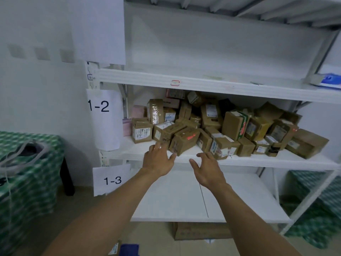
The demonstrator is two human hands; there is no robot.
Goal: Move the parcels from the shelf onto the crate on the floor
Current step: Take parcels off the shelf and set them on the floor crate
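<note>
Left hand [158, 161] and right hand [208, 171] beside a brown parcel [186, 140] at the shelf [267, 161] edge, fingers spread, holding nothing, at left sign "1-2" [103, 108], sign "1-3" [112, 180]

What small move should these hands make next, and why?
Probably reach a little further and close both on the front box. The left hand and right hand are open, empty, flanking it, and it sits nearest the shelf edge.
</note>
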